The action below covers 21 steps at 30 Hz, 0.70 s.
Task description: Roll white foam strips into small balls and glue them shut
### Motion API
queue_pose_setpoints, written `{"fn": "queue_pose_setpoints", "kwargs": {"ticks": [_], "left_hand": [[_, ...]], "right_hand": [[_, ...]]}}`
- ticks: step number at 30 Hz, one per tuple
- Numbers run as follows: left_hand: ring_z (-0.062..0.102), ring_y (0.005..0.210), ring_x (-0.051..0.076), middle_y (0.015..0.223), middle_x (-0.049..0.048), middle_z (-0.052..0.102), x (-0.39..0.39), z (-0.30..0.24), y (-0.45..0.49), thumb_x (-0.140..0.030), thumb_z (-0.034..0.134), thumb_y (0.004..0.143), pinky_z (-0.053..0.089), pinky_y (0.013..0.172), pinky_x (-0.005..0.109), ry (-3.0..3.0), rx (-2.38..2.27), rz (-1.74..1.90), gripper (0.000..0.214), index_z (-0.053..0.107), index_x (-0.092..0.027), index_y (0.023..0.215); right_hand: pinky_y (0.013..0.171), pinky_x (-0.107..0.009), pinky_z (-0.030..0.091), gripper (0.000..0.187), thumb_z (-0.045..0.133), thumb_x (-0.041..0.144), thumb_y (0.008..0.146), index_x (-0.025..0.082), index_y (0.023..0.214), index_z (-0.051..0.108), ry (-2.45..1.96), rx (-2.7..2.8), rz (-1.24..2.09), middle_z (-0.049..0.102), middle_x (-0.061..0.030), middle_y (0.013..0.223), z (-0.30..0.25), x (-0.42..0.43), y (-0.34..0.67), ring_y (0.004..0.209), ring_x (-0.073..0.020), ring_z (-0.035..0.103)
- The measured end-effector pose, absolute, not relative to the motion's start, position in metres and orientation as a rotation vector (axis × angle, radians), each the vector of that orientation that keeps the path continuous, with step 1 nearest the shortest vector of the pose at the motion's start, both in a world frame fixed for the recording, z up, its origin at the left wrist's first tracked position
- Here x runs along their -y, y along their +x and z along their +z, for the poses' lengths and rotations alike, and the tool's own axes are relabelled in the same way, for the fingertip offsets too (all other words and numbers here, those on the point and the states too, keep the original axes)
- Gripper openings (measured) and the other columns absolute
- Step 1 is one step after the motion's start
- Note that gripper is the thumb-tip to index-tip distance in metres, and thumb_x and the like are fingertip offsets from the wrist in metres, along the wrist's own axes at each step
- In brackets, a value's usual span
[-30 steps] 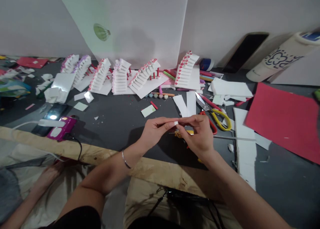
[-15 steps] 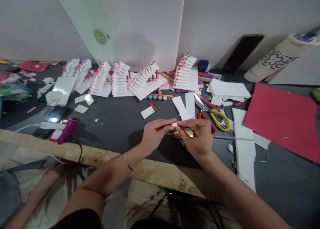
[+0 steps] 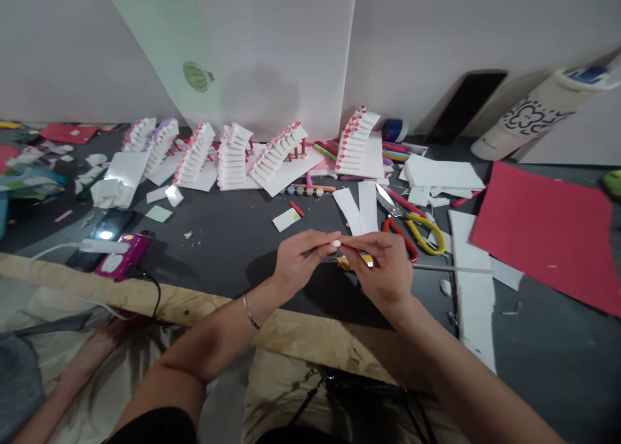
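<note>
My left hand [image 3: 301, 260] and my right hand [image 3: 383, 266] meet above the dark work surface [image 3: 228, 237], fingers pinched together on a small white piece [image 3: 336, 243] held between them. A thin bracelet [image 3: 249, 312] circles my left wrist. Just under my right hand lies a yellow-and-metal tool [image 3: 356, 261]. Beyond my hands lie two white strips [image 3: 361, 208] and yellow-handled scissors [image 3: 422, 227] beside red-handled ones [image 3: 400, 230].
Several white stepped foam models [image 3: 233, 154] with red dots line the back by a white board [image 3: 272, 49]. A red sheet [image 3: 548, 230] lies right, white foam strips [image 3: 473, 282] near it. A pink device [image 3: 121, 255] and phone [image 3: 104, 227] sit left. A wooden edge [image 3: 160, 295] runs in front.
My hands stay pinched on the small white piece, turning it slightly; the view has shifted a little.
</note>
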State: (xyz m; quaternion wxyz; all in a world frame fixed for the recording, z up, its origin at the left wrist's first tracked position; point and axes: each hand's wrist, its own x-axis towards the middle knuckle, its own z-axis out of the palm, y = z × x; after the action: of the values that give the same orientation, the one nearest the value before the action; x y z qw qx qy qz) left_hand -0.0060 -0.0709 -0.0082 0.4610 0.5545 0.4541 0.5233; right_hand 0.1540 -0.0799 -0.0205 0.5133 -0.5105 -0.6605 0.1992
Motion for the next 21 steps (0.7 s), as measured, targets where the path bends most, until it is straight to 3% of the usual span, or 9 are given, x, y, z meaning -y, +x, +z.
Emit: {"fn": "queue_pose_setpoints", "kwargs": {"ticks": [4,7,13,18,21], "left_hand": [[0.068,0.083,0.018,0.096,0.0062,0.075,0.068,-0.004,-0.005,-0.039,0.079,0.069,0.058,0.076,0.029,1.167,-1.044,1.183,0.037,0.076,-0.023,0.102],[0.068,0.086,0.017,0.097,0.0059,0.075,0.066,-0.004,-0.005,-0.036,0.079,0.070,0.058,0.079,0.029,1.140,-1.032,1.163,0.033,0.077,-0.022,0.099],[0.065,0.086,0.015,0.098,0.0043,0.072,0.064,-0.014,-0.006,-0.034,0.080,0.070,0.055,0.080,0.026,1.234,-0.986,1.286,0.043,0.072,-0.026,0.111],[0.062,0.084,0.014,0.095,0.0048,0.069,0.064,-0.015,-0.009,-0.036,0.078,0.074,0.053,0.079,0.025,1.447,-1.033,1.312,0.035,0.073,-0.026,0.107],[0.061,0.085,0.015,0.093,0.0052,0.067,0.063,-0.016,-0.010,-0.036,0.078,0.074,0.051,0.078,0.025,1.552,-1.053,1.323,0.025,0.075,-0.025,0.096]], "right_hand": [[0.066,-0.030,0.061,0.014,0.062,0.035,0.088,0.026,0.094,0.071,-1.206,1.714,0.514,0.076,-0.0030,0.088,-0.011,0.074,0.158,0.077,-0.0203,0.074],[0.068,-0.030,0.060,0.013,0.062,0.030,0.088,0.028,0.095,0.073,-1.188,1.797,0.430,0.077,-0.0014,0.087,-0.006,0.071,0.159,0.077,-0.0190,0.074],[0.066,-0.030,0.057,0.024,0.062,0.027,0.088,0.027,0.112,0.066,-1.170,1.782,0.210,0.074,-0.0033,0.098,-0.005,0.070,0.163,0.072,-0.0161,0.070],[0.065,-0.029,0.051,0.005,0.056,0.023,0.091,0.024,0.091,0.061,-1.113,1.796,0.177,0.070,-0.0016,0.081,-0.006,0.068,0.167,0.066,-0.0155,0.063],[0.060,-0.027,0.047,0.010,0.051,0.025,0.093,0.023,0.084,0.055,-1.190,1.713,0.252,0.065,-0.0003,0.073,-0.008,0.067,0.168,0.063,-0.0147,0.060]]}}
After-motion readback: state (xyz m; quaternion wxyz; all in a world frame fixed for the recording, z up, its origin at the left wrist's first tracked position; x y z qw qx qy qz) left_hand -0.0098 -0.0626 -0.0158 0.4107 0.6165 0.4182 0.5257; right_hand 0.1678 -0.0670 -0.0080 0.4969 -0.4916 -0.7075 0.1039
